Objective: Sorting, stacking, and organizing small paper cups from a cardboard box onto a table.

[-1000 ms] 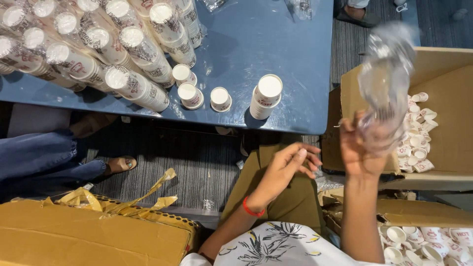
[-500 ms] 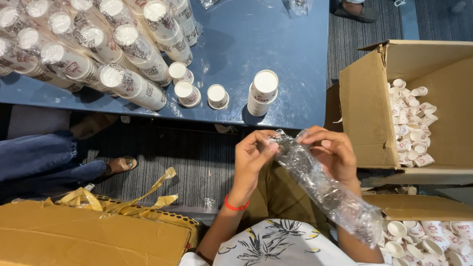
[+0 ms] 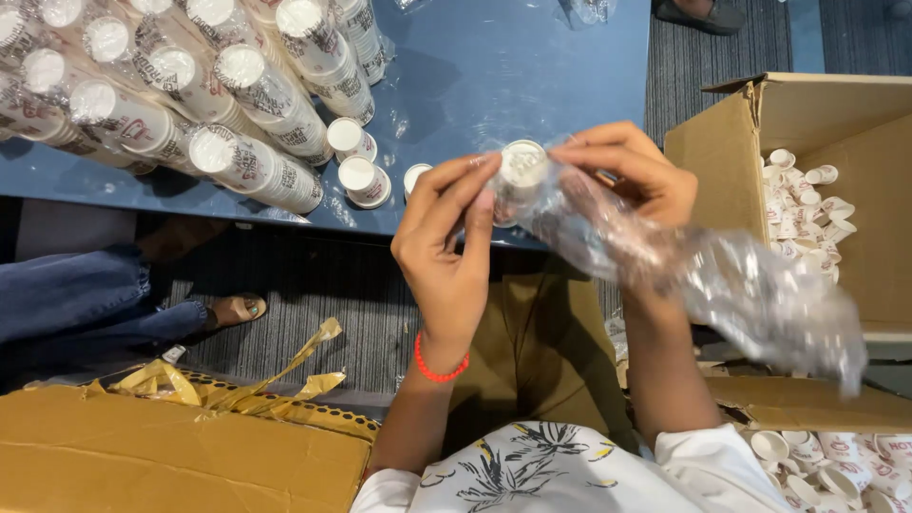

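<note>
Clear plastic sleeve [image 3: 722, 275] blurs toward 4 o'clock; its contents cannot be made out beyond the white cup stack [image 3: 521, 171] at its mouth, frame centre. Left hand [image 3: 446, 247] fingers closed on the stack's end; right hand [image 3: 632, 176] pinched shut on the sleeve. Blue table [image 3: 513, 76] at 12 o'clock; sleeved cup rows [image 3: 190, 85] cut off at 10. Open cardboard box [image 3: 817, 180] at 3. Grey carpet below.
</note>
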